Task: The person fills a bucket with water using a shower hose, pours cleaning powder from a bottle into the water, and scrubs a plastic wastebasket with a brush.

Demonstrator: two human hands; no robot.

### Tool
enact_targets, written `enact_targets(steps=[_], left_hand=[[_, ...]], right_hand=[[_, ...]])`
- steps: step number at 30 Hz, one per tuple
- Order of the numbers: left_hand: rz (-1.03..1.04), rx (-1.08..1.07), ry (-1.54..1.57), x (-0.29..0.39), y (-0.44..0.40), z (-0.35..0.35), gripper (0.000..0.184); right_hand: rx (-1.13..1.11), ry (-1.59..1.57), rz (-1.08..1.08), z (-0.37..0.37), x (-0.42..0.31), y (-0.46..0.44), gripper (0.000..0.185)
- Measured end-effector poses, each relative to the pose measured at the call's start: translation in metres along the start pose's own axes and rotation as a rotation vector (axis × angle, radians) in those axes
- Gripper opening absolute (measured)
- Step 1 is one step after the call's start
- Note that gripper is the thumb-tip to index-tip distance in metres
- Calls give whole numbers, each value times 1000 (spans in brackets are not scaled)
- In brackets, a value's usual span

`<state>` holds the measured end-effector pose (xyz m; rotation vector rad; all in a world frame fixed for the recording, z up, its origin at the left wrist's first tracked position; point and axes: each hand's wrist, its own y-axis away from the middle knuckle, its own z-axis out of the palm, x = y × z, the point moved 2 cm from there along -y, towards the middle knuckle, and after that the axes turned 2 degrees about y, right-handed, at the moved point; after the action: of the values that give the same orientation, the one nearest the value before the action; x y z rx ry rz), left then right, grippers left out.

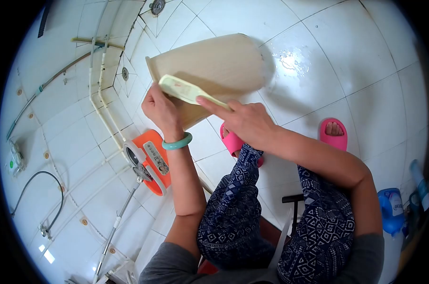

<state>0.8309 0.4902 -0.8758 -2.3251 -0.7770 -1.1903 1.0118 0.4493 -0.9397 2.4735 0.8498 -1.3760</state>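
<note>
A beige bin is tipped on its side, its rim toward the left. My left hand, with a green bangle on its wrist, is closed at the bin's rim and seems to grip it. My right hand is closed around the handle of a pale yellow brush, index finger stretched along it. The brush head lies over the bin's side near the rim, close to my left hand. Its bristles are hidden beneath it.
Pink slippers are on my feet on the white tiled floor, which is wet beyond the bin. An orange basin and a mop head stand left. Pipes run along the wall. A blue bottle stands at right.
</note>
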Motion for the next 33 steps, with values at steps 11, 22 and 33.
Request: enact_targets(steps=[11, 22, 33], left_hand=[[41, -17, -39, -5, 1, -7, 35], [178, -26, -148, 0, 6, -6, 39], [161, -13, -169, 6, 9, -3, 38]], right_hand=[[-93, 4, 101, -11, 4, -14, 78], [-155, 47, 122, -30, -5, -11, 78], [-108, -19, 157, -31, -20, -11, 77]])
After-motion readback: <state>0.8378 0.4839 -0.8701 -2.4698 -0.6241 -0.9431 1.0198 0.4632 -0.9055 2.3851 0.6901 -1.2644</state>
